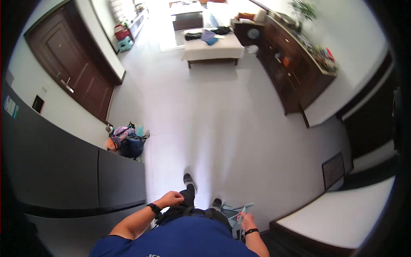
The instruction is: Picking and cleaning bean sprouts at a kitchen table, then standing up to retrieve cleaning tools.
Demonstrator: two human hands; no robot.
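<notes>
1. Head view: the right hand (247, 221) has its fingers wrapped around a bar of a pale blue-green frame (233, 210), at the person's right side, just beside the hip. The frame's lower end is hidden, so its full shape cannot be told.
2. A firm grip, with the wrist in line, should stop the frame from twisting; holding it slightly outward would spare the leg a knock.
3. The left hand (171, 199) hangs over the left thigh, its fingers loosely bent. Nothing shows in them; whether the tips meet, I cannot tell. It looks available to steady the frame if it swings.
4. The shoes (189, 183) stand one ahead of the other on the pale floor (192, 107); short steps would suit.
5. The white desk (342, 212) on the right could catch the frame in a wide turn.
</notes>
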